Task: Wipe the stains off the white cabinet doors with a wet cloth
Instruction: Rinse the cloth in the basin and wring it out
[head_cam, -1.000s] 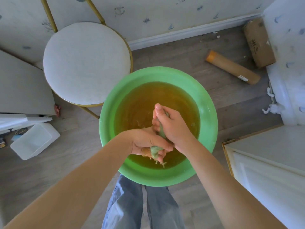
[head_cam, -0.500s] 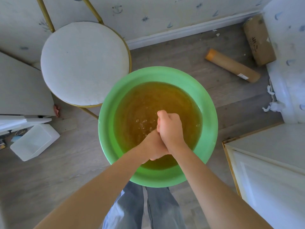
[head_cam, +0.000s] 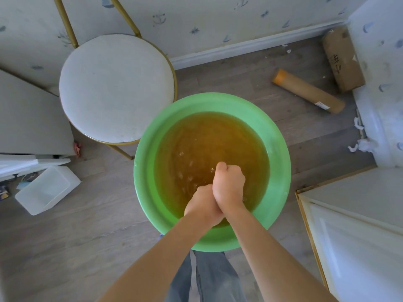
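Head view: task early, cabinet door [head_cam: 357, 243] unwiped, well right of grip. Both fists clenched together above brown water in basin [head_cam: 281, 171]: left hand [head_cam: 201, 205], right hand [head_cam: 229, 184]. Cloth hidden, presumably wrung inside fists; cannot confirm. Forearms reach forward, converge at wrists.

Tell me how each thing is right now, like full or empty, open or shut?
Green basin: holding murky brown water.
Left hand: fisted over the water, pressed against the right hand.
Right hand: fisted; the cloth is hidden.
White cabinet door: shut.
White bin: on the floor, looks empty.
Stool: upright, nothing on its seat.
Cardboard tube: lying on the floor.
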